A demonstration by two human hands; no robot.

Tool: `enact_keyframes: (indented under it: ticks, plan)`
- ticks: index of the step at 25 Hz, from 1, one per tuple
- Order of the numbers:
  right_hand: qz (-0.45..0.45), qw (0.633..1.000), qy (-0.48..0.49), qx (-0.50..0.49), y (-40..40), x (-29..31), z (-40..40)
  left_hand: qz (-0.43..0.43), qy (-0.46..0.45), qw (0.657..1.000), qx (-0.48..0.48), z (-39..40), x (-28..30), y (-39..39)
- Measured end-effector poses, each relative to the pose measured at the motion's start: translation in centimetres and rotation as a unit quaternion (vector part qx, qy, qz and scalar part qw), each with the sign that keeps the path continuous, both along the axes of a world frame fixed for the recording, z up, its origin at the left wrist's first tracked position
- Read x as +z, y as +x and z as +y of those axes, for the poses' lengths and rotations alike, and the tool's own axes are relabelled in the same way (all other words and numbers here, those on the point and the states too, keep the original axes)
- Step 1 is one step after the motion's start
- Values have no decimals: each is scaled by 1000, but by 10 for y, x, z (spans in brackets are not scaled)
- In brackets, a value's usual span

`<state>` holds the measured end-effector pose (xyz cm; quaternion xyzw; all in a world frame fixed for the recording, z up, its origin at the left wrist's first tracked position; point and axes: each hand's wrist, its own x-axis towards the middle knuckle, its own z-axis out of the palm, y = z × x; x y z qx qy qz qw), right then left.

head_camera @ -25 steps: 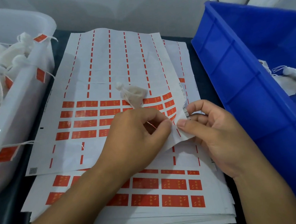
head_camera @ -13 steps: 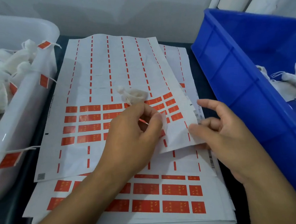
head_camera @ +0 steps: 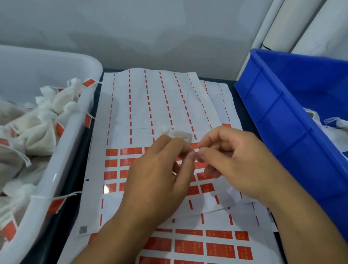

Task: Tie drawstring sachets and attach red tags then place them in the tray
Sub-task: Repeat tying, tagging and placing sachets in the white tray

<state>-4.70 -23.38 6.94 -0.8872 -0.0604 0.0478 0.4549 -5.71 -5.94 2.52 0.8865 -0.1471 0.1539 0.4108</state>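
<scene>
A small white sachet (head_camera: 178,134) sticks out just above the fingers of my left hand (head_camera: 161,174), which grips it over the top sticker sheet (head_camera: 147,113). My right hand (head_camera: 234,158) has its fingers curled. Its thumb and forefinger meet my left fingertips and pinch a small red tag (head_camera: 195,151) there; most of the tag is hidden. Rows of red tags (head_camera: 130,151) remain on the sheet beside my hands. The white tray (head_camera: 54,177) on the left holds several tied sachets with red tags.
A blue bin (head_camera: 288,124) on the right holds several white sachets (head_camera: 341,126) without tags. More sticker sheets (head_camera: 197,247) are stacked under the top one, near me. A grey wall stands behind the table.
My right hand has let go of the lifted sheet corner, which now lies flat, and has moved up and left to meet my left fingertips. My left hand keeps hold of the sachet.
</scene>
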Motion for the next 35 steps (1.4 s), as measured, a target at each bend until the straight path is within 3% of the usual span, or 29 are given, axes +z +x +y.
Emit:
enact_keyframes:
  ticks: [10, 14, 17, 19, 23, 26, 29, 35]
  plan:
    - [33, 982, 180, -45, 25, -9, 26, -4, -39, 997, 73, 12, -3, 11]
    - [40, 981, 169, -84, 37, -17, 31, 27, -64, 993, 100, 14, -2, 11]
    - [-58, 986, 54, -144, 58, -26, 34, 115, -119, 977, 132, 13, 0, 14]
    - [-100, 987, 22, -122, 70, -31, 42, 189, -135, 963, 135, 13, -3, 18]
    - [-84, 994, 12, -70, 75, -43, 47, 259, -164, 945, 116, 17, -6, 21]
    - [-56, 996, 37, -63, 63, -43, 38, 276, -195, 937, 93, 19, -3, 23]
    - [-23, 995, 58, -74, 43, -43, 30, 275, -156, 946, 64, 18, -5, 21]
    - [25, 980, 147, -133, 10, -38, 22, 218, -147, 964, 29, 13, 0, 14]
